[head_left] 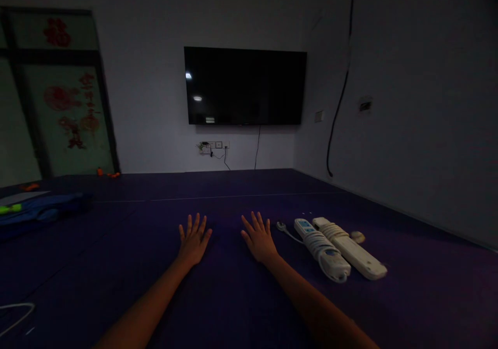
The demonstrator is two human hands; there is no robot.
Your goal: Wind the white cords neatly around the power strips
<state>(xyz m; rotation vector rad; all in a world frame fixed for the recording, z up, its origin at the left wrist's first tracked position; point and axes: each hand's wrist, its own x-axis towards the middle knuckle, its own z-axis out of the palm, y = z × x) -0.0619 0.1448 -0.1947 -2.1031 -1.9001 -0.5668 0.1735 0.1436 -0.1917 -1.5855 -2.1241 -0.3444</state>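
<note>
Both of my hands reach forward over a dark purple surface (229,297), palms down with the fingers spread. My left hand (193,241) holds nothing. My right hand (260,237) is empty too and is the nearer one to two white power strips. The closer power strip (335,263) has blue at its far end and its white cord wound around the middle; the plug (280,226) lies just right of my right fingers. Beside it, the second power strip (363,258) also has its cord wrapped around it, with a pale plug (357,236) at its right.
Folded blue cloth (49,206) with a bright green item (11,209) lies at the left. A white cable (23,305) is at the lower left. Small orange things (113,175) sit by the door. A television (245,87) hangs on the wall; a black cable (337,113) hangs right.
</note>
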